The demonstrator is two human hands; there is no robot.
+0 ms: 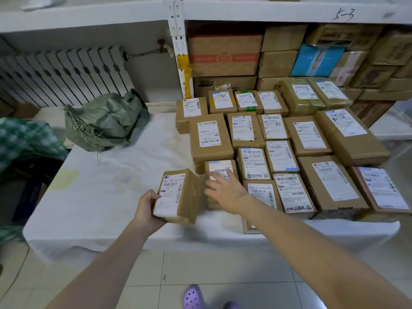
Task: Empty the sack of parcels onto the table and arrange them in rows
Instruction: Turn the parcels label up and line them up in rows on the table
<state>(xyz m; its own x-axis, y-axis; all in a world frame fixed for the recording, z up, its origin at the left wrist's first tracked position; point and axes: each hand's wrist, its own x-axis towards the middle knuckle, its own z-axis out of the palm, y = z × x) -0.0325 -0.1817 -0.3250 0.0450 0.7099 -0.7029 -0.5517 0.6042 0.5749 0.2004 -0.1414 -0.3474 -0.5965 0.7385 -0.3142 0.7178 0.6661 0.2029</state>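
Parcels (278,148) lie label-up in rows on the right half of the white table (107,197), with one more brown box (178,196) gripped just left of them.

The left hand (148,209) is closed round the near end of that box, thumb on the label; its long axis runs away from the person, tilted a little to the right, label side facing up and left. The right hand (225,189) lies flat, fingers spread, on the small parcel (219,172) at the near left corner of the rows, grasping nothing. That parcel's label is partly covered by the fingers, and the right forearm hides part of the parcel behind it. The crumpled green sack (107,121) sits at the table's far left edge, well apart from the rows. Most label print is too small to read.
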